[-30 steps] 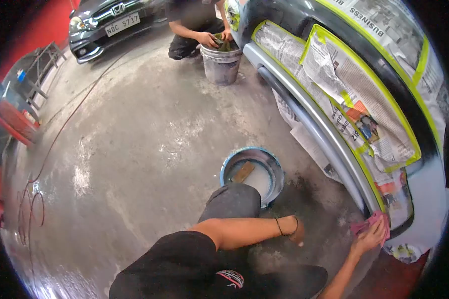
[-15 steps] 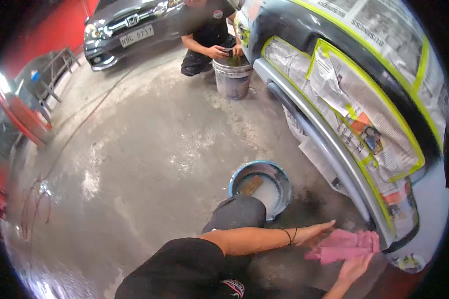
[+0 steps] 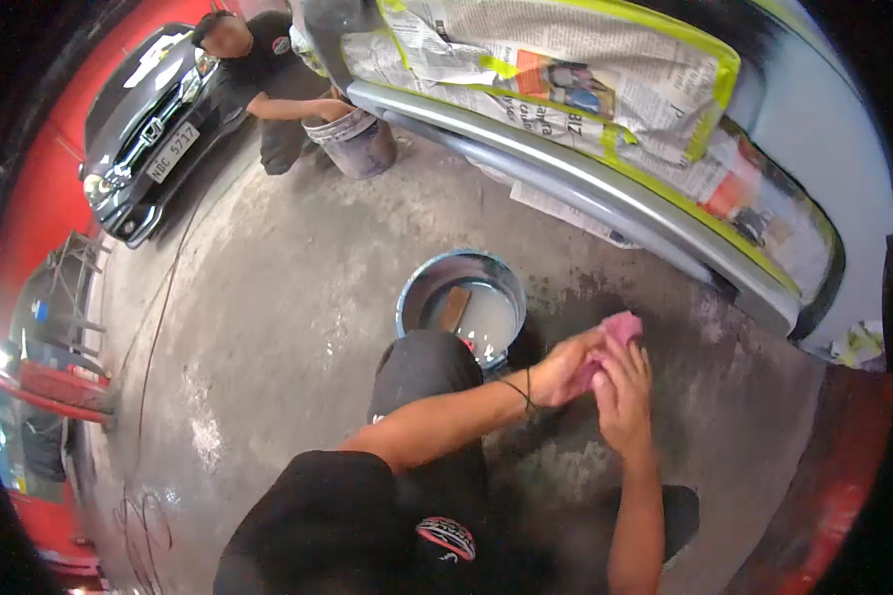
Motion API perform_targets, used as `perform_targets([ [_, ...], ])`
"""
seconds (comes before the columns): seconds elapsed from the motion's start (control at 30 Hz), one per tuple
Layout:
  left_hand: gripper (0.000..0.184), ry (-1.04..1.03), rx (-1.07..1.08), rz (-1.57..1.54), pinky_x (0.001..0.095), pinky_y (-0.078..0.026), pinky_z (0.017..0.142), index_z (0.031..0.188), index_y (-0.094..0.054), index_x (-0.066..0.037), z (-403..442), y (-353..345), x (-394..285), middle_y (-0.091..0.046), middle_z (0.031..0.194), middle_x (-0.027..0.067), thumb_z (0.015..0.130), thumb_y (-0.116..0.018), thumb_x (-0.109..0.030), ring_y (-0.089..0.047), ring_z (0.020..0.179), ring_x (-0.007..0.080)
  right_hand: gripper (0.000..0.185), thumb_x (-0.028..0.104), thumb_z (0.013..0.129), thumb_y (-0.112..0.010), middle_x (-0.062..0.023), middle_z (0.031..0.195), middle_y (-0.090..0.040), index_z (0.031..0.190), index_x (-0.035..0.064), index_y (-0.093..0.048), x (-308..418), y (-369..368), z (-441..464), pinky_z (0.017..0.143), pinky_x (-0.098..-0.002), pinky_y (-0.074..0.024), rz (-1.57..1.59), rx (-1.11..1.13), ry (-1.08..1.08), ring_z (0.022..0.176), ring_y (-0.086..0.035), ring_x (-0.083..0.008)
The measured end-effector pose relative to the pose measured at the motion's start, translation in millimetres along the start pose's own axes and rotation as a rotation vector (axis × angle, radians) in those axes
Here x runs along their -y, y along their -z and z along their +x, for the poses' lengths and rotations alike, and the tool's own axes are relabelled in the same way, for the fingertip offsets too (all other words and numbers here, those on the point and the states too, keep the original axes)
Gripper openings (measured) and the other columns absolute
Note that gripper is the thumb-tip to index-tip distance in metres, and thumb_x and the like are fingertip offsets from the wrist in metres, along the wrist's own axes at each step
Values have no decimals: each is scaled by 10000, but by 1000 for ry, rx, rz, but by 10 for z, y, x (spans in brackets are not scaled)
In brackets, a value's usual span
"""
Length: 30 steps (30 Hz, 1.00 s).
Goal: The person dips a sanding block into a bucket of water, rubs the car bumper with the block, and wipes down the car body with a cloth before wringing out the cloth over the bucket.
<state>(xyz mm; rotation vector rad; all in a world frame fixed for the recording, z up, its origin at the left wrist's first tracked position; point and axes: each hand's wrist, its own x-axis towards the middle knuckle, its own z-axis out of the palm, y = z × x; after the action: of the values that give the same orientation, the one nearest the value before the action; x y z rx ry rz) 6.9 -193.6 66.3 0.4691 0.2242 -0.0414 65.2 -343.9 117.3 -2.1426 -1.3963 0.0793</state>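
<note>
My left hand (image 3: 563, 371), with a dark cord on its wrist, is closed on a crumpled pink cloth (image 3: 622, 326). My right hand (image 3: 626, 405) presses against the same cloth from the other side, its fingers partly wrapped around it. Between the two hands the cloth is bunched small, and much of it is hidden. Left of them on the wet floor stands a blue-rimmed basin (image 3: 514, 281) of cloudy water. A brown block (image 3: 455, 309) leans inside it.
A vehicle's silver trim (image 3: 605, 188) runs along the right, beneath newspaper masking (image 3: 655, 109) edged in yellow-green tape. Farther back, a co-worker (image 3: 268, 89) crouches with a hand in a bucket (image 3: 359, 151). A dark car (image 3: 144, 129) is parked at upper left.
The cloth has gone from spread near the lower trim to bunched between both hands, which have come together away from the vehicle. The view has turned. The co-worker's hand has moved into the bucket.
</note>
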Motion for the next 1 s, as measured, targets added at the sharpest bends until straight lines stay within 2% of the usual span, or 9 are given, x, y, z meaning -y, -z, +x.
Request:
perform_targets([
  [0.17,407,-305,-195,56,382,-593,952,1432,-538,-83,-276,116,-782,-701,1226,112,1081,-508,-286,-698,1095,227,324,174,1068,-538,-182,1518,-549,1313,4,-665,-346,164,55,1136,-437,-439,526,-445,-181,1362,-559,-371],
  [0.27,437,-718,-660,395,216,-423,491,1418,-536,-93,-271,394,-1660,-664,1127,36,984,-580,-113,-546,588,97,291,155,1057,-575,-162,1466,-596,1292,10,-671,-491,130,-29,1100,-407,-466,494,-415,-272,1341,-583,-330],
  [0.37,669,-1457,-1017,1626,437,-541,880,1543,-410,-45,50,1136,-2708,-502,1485,231,894,-560,13,-628,1049,378,280,139,1032,-607,-152,1407,-640,1277,23,-677,-464,103,-78,1084,-412,-480,373,-366,-261,1312,-604,-333],
  [0.47,740,-1221,-1002,1699,525,-397,1121,1564,-381,-24,262,684,-2699,-342,1608,318,851,-575,16,-406,1407,500,306,128,991,-643,-149,1357,-667,1283,45,-676,-433,95,-141,1075,-429,-485,391,-233,-119,1267,-611,-360],
  [0.7,811,-1247,-887,1952,607,-198,1241,1572,-323,73,876,-449,-681,-186,1671,366,812,-599,11,-150,1574,520,333,189,982,-663,-144,1340,-673,1294,74,-674,-499,111,-304,1051,-449,-496,258,20,-159,1222,-611,-381],
  [0.8,890,-1198,-680,1887,618,-195,1246,1577,-293,89,1034,-954,94,-214,1667,350,738,-588,56,-170,1566,521,384,219,974,-683,-147,1341,-675,1324,63,-657,-564,13,-321,1060,-444,-488,74,322,-351,1233,-612,-372],
  [0.9,895,-1127,-485,1835,600,-245,1244,1561,-348,40,1190,-1307,646,-269,1653,313,699,-576,123,-305,1470,558,414,205,954,-713,-177,1309,-681,1332,47,-652,-1112,-447,-606,1052,-422,-494,671,186,25,1222,-633,-334],
  [0.93,854,-982,-439,1733,577,-282,1236,1555,-362,38,1201,-1408,779,-270,1654,309,731,-569,122,-318,1447,577,449,251,961,-704,-171,1325,-674,1345,27,-639,-1318,-648,-576,1063,-434,-482,511,270,-25,1241,-625,-311],
  [1.0,803,-1031,-408,1539,492,-431,1152,1584,-332,29,1110,-1439,793,-365,1645,223,820,-581,35,-473,1370,461,482,269,962,-701,-180,1328,-673,1359,7,-628,-1407,-725,-588,1062,-433,-484,510,279,12,1247,-629,-297],
])
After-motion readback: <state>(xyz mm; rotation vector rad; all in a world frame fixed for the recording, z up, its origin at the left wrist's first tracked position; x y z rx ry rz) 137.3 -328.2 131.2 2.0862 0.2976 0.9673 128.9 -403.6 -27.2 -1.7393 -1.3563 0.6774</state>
